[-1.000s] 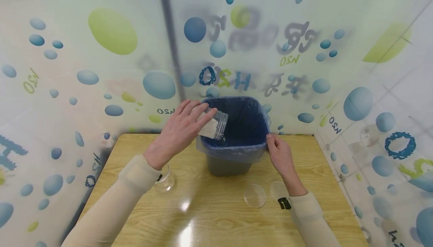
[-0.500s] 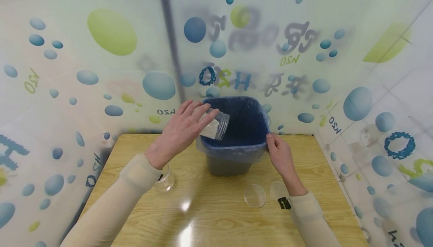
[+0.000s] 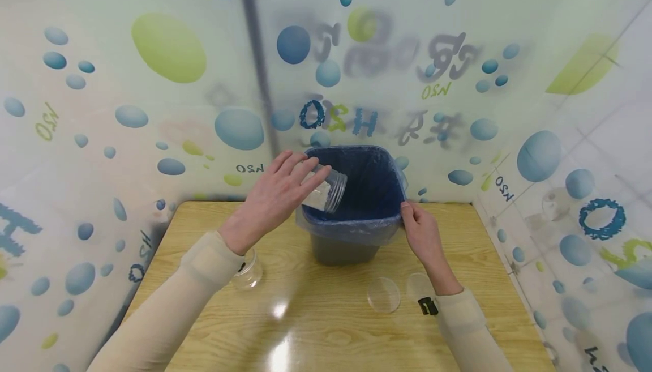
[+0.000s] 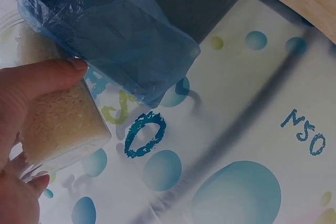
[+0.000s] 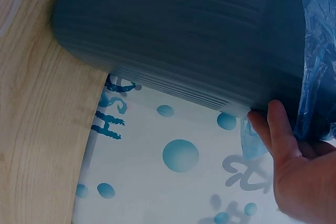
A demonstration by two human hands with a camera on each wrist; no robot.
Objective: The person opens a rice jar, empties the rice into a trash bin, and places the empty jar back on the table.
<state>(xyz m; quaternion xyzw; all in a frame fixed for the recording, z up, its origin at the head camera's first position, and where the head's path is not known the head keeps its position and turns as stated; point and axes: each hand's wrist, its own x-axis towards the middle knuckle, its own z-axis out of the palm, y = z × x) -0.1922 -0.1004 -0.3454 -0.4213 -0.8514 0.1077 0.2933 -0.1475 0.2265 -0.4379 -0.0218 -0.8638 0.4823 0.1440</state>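
Observation:
My left hand [image 3: 275, 196] grips a clear jar [image 3: 333, 191] and holds it tipped, its mouth over the left side of a dark trash bin [image 3: 343, 250]. Pale grains like rice [image 4: 65, 116] fill much of the jar in the left wrist view, with the thumb across its side. A blue plastic bag [image 3: 351, 230] lines the bin and folds over its rim. At the bin's right front corner, my right hand [image 3: 425, 233] pinches the rim and bag. Its fingertips [image 5: 278, 111] lie along the bin's outer wall in the right wrist view.
An open clear jar [image 3: 248, 273] stands on the wooden table [image 3: 316, 326], partly behind the left forearm. Right of centre lie a clear round lid [image 3: 384, 295] and a second disc [image 3: 419, 286], near a small black object [image 3: 428, 306]. Patterned curtains [image 3: 193, 106] enclose the table.
The tipped jar has shifted slightly right, further over the bin, together with the left hand. Falling grains seen at its mouth earlier are not distinct now. The right hand stays put.

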